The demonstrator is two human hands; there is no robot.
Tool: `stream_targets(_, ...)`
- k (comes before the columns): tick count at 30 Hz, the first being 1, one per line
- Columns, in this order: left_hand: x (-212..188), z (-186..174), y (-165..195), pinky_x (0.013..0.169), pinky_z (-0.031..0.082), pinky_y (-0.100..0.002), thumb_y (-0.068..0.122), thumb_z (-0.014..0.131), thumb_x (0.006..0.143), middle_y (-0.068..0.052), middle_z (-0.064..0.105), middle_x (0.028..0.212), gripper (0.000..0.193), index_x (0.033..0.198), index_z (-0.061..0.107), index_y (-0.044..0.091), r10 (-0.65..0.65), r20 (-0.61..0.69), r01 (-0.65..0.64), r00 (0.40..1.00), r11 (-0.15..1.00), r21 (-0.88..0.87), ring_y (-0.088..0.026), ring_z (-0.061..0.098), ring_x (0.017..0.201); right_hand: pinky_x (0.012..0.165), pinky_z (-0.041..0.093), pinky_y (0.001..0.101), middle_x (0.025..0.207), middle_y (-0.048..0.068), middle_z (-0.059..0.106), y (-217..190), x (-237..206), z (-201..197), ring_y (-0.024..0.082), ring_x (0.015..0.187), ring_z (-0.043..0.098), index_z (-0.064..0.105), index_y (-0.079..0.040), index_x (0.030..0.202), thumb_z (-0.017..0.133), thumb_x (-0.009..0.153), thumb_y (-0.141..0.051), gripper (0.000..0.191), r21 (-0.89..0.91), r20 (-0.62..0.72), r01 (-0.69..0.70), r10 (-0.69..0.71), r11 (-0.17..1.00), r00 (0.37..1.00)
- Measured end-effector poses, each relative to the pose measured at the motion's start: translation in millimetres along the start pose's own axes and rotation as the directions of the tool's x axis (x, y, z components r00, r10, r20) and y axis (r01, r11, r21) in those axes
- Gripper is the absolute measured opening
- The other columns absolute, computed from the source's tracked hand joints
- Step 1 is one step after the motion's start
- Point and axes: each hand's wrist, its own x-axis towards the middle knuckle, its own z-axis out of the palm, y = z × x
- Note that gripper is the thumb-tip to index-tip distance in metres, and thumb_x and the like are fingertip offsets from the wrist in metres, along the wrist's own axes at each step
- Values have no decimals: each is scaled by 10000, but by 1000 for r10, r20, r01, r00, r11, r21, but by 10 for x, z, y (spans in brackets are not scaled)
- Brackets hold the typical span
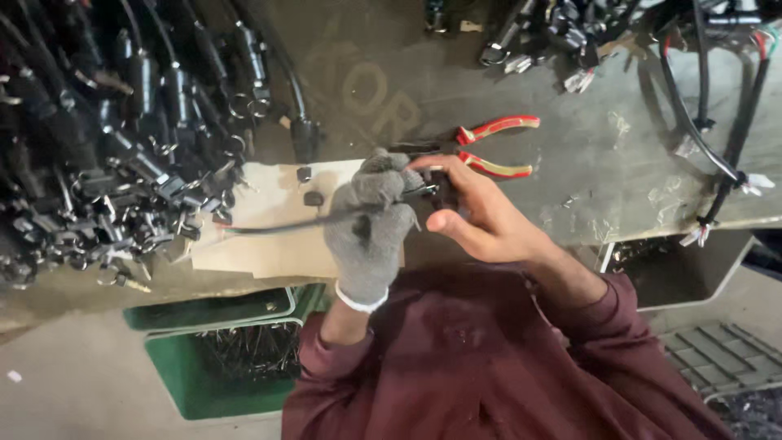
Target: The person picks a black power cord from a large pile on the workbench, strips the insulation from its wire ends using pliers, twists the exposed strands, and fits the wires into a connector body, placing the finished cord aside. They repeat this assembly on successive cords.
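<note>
My gloved left hand [371, 224] gripped the black cable [277, 226], which trailed left. My bare right hand [472, 213] pinched its connector end [430, 189] between fingertips, near the red-handled pliers [489, 147].

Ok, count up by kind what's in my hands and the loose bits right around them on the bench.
Black cable, gripped by the gloved left hand and the bare right hand: 1
Red-handled pliers: 1
Small black caps on the cardboard sheet: 2
Cardboard sheet: 1
Total: 5
</note>
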Motion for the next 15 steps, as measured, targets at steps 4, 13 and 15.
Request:
stream_targets(4, -83, 9, 24, 731, 595, -289, 113, 793, 820, -14, 675, 1143, 413, 1199, 644, 46, -272, -61, 258, 960, 951, -171, -101, 651, 949, 1103, 397, 349, 1342, 109, 560, -133, 68, -97, 213, 1243, 516, 481, 5, 1435, 504, 1093, -190, 394, -275, -44, 20, -34, 961, 998)
stream_targets(13, 225, -216, 260, 1037, 521, -432, 233, 889, 801, -42, 730, 966, 274, 979, 756, 73, -5, 330, -179, 944, 831, 527, -304, 686, 1041, 889, 469, 420, 1099, 171, 576, 72, 16, -88, 352, 965, 574, 524, 24, 1367, 626, 1032, -123, 380, -608, 52, 218, -236, 763, 970)
stream_targets(15, 237, -199, 261, 1042, 545, -404, 255, 854, 862, -90, 729, 1177, 298, 1086, 752, 86, -51, 299, -106, 953, 868, 485, -313, 699, 1157, 851, 492, 410, 1126, 207, 597, 78, -31, -42, 380, 941, 594, 515, 45, 1380, 616, 1049, -141, 393, -647, 12, 192, -241, 738, 970)
